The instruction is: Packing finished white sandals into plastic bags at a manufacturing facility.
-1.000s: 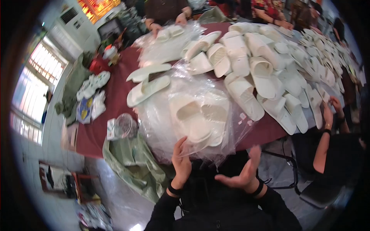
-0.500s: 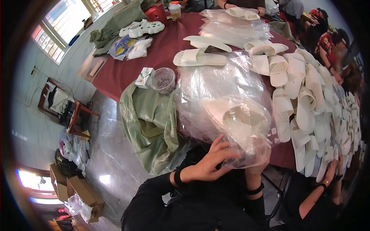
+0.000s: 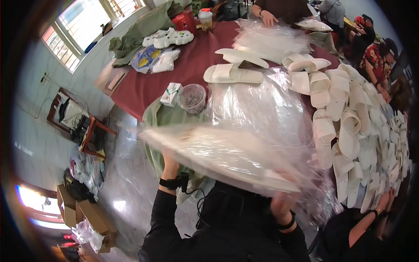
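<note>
A white slipper [image 3: 218, 150] in a clear plastic bag is stretched between my two hands, low over the near edge of the table, smeared by motion. At its left end my left hand [image 3: 169, 160] grips it from below, the fingers mostly hidden behind it. My right hand [image 3: 283, 204] holds the right end, where loose clear film [image 3: 321, 192] trails off the slipper. Just beyond lies a stack of flat clear bags [image 3: 257, 102]. On the stack's far edge rest one white slipper [image 3: 233, 75] and a second white slipper [image 3: 242, 57].
Many loose white slippers [image 3: 342, 131] are heaped at the right, with a co-worker's hand [image 3: 384, 201] at their near edge. Left are a small box [image 3: 171, 94], a round clear tub [image 3: 192, 98] and green sheeting [image 3: 152, 144]. Across the dark red table [image 3: 192, 61], another person stands beside more bags [image 3: 273, 41].
The bagged slipper has swung from upright to lying lengthwise across my front. My left hand has moved left to its far end; my right hand has dropped lower.
</note>
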A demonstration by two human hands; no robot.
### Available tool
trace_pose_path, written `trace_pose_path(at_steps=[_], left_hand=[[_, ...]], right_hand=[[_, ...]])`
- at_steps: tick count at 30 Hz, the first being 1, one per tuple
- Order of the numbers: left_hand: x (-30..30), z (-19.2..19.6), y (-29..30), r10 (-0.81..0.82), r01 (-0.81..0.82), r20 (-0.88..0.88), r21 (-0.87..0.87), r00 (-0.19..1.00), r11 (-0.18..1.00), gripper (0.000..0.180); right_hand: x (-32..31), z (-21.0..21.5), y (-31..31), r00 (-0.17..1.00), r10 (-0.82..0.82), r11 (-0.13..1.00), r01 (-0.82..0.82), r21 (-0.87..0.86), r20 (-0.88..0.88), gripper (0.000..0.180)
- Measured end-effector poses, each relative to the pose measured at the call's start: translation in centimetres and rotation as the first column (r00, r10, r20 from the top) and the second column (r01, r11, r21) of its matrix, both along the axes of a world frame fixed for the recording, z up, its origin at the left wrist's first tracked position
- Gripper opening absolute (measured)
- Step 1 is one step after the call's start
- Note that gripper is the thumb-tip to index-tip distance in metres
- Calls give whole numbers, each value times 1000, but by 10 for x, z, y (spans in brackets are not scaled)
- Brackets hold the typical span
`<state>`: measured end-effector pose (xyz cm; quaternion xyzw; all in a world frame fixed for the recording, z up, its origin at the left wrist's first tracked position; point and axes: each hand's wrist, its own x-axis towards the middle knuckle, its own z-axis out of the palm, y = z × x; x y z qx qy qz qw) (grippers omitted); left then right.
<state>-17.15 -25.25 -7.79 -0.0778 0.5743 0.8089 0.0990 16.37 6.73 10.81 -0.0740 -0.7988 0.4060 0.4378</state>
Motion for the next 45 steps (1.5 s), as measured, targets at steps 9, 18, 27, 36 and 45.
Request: trace_pose_path(at_steps=[9, 18, 27, 36, 45], left_hand=[[40, -41, -29, -516, 167, -139, -849, 845, 501, 42], [14, -26, -146, -822, -419, -48, -876, 568, -238, 46], [25, 65, -104, -739, -566, 137, -556, 660, -608, 25], [47, 112, -51, -729, -582, 13, -594, 684, -556, 17], [119, 203, 113, -897, -311, -42, -944, 440, -109, 21]], right_hand=[[-102, -53, -78, 739, 657, 554, -606, -570, -148, 38], [-152, -76, -131, 884, 466, 875, -455, -163, 39, 45], [-163, -94, -121, 656, 606, 756, -651, -70, 449, 60], [-147, -88, -97, 692, 523, 688, -687, 233, 498, 45], [-97, -38, 2, 954, 59, 952, -142, 270, 295, 46]])
